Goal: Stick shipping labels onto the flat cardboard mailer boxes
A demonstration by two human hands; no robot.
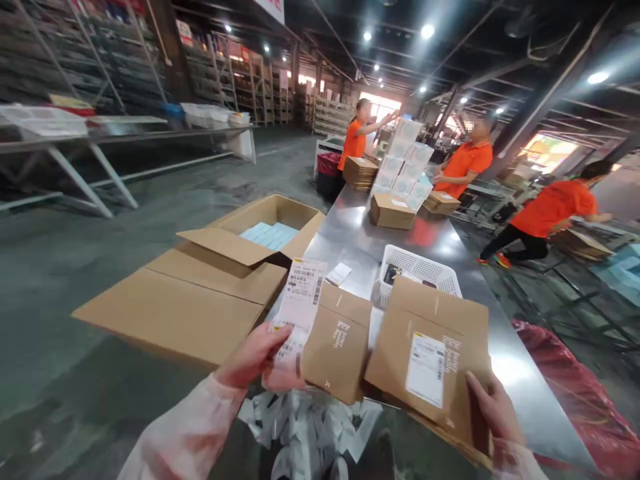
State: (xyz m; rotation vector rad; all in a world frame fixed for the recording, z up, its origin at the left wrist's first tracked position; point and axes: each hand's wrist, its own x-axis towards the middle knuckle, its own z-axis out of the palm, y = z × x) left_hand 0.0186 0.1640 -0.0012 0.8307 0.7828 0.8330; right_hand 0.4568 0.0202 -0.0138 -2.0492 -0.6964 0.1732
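Observation:
Between the thumb and fingers of my left hand (256, 359) is a strip of printed shipping labels (301, 287). A smaller folded cardboard carton (339, 337) lies right beside the strip, at the near end of the steel table. My right hand (497, 408) grips the right edge of a flat, folded cardboard box (395, 353), with more cardboard layered beneath it. A white shipping label (426, 369) is stuck on its top face. Behind it stands a white perforated basket (435, 268) holding small dark items. A small white slip (339, 274) lies on the tabletop.
An open carton (225, 293) with light-blue packs (270, 235) stands left of the steel table (345, 230). Stacked flat boxes (393, 212) and white boxes (400, 160) occupy its far end. Three people in orange shirts work beyond. Red plastic sheeting (575, 393) lies at right.

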